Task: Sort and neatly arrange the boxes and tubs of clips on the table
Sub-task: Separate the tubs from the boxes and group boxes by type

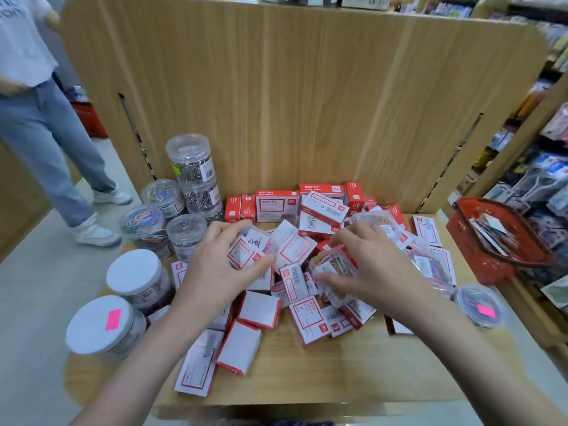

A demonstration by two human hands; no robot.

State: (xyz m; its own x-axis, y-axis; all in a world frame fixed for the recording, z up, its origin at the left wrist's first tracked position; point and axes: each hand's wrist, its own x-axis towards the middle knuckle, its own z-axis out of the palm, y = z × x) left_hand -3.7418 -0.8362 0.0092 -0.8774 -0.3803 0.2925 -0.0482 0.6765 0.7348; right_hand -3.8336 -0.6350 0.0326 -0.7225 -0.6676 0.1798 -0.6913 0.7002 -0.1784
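- On the wooden table (pixel 292 373), a loose heap of red-and-white boxes (pixel 304 318) hides its lower layers; most label print is too blurred to read.
- Left hand (pixel 221 265) grips a clear-topped box (pixel 246 252) bearing handwritten marks, illegible.
- Right hand (pixel 368 262) curls round a clear box of coloured clips (pixel 333 264).
- 2 white-lidded tubs (pixel 120 305) stand at the left edge, 1 with a pink sticker (pixel 113 319); clear tubs (pixel 190 176) are stacked behind.
- Red basket (pixel 491 241) sits right, partly cut off.

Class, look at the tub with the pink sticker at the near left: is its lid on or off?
On. The white lid covers the whole top of the tub.
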